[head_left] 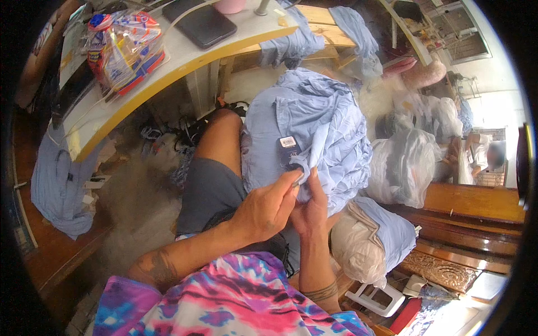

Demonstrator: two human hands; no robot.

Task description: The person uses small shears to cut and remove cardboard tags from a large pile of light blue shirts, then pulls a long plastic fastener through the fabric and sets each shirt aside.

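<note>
A large heap of light blue garments (pixel 314 106) rests over my lap. On it lies a dark hang tag (pixel 290 147) with a white sticker at its upper end. My left hand (pixel 268 206) is closed in a pinch at the cloth's edge, just below the tag. A small dark bit shows at its fingertips, too small to name. Beside it, my right hand (pixel 311 206) grips a gathered edge of the light blue garment, thumb pointing up. The two hands nearly touch, and the right fingers are partly hidden behind the cloth.
A white table (pixel 185 59) with a yellow edge carries a black phone (pixel 200 22) and a clear bag of colourful packets (pixel 124 50). Plastic-wrapped bundles (pixel 400 168) stand at right, near a wrapped roll (pixel 358 243) and a white plastic stool (pixel 376 299). Blue cloth (pixel 64 190) hangs far left.
</note>
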